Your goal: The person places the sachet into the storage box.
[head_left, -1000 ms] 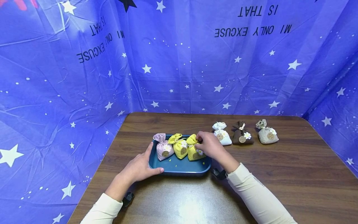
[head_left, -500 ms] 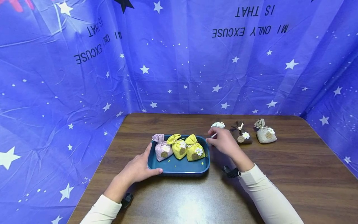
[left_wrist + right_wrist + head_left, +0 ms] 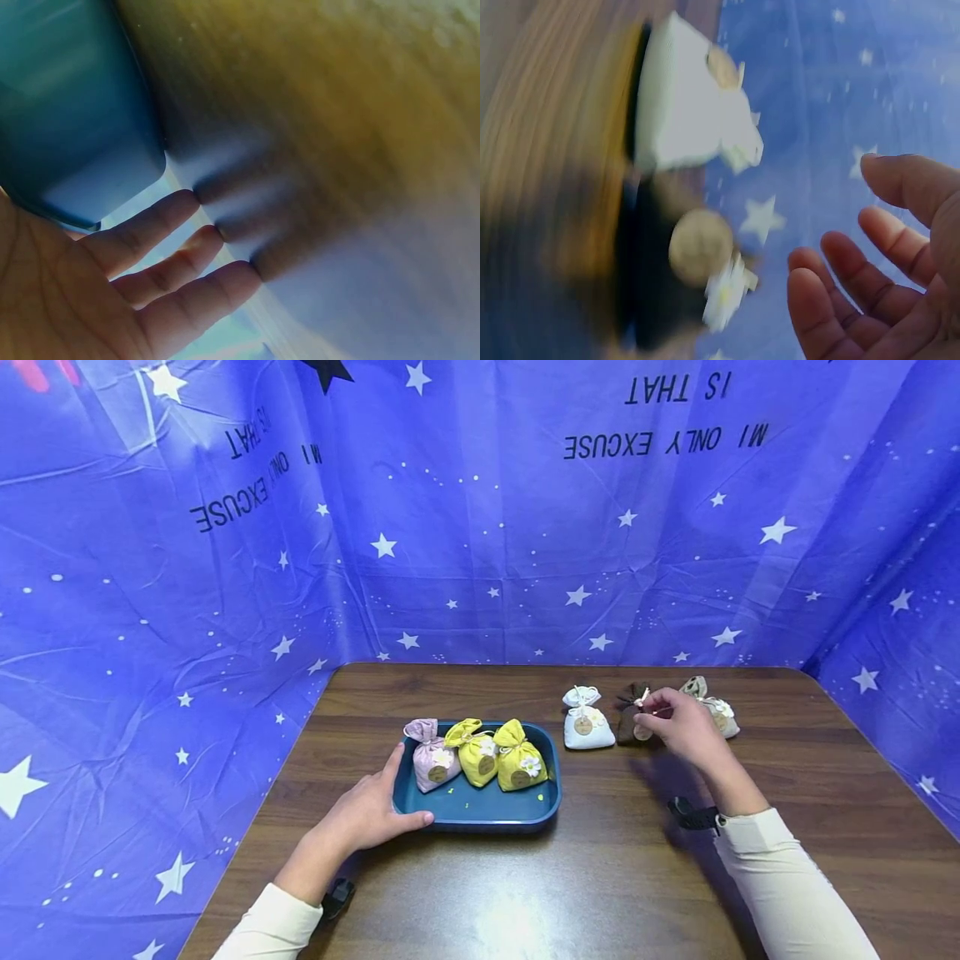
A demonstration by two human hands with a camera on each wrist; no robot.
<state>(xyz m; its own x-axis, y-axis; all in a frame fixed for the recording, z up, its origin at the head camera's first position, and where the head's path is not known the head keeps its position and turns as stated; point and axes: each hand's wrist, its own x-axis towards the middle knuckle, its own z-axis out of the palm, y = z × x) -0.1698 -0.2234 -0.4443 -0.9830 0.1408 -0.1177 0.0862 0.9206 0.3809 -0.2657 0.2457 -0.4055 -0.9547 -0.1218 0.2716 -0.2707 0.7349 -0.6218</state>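
My left hand (image 3: 365,810) rests at the left end of a dark teal tray (image 3: 480,822), thumb along the front rim and index finger along the side. In the left wrist view its fingers (image 3: 199,300) are stretched out beside the tray. Inside the tray stand a pale pink drawstring sachet (image 3: 435,768) and two yellow sachets, one in the middle (image 3: 476,762) and one at the right (image 3: 517,768). My right hand (image 3: 693,732) hovers over the brown sachet (image 3: 628,724), partly covering it. Its fingers are parted and empty in the right wrist view.
A white sachet (image 3: 588,727) stands left of the brown one. The beige sachet (image 3: 723,718), at the far right of the row, is partly hidden by my right hand. Blue star-printed cloth (image 3: 480,568) hangs behind the wooden table (image 3: 600,877).
My right hand has left the right yellow sachet in the tray and moved right, past the white sachet to the brown one. My left hand has stayed at the tray.
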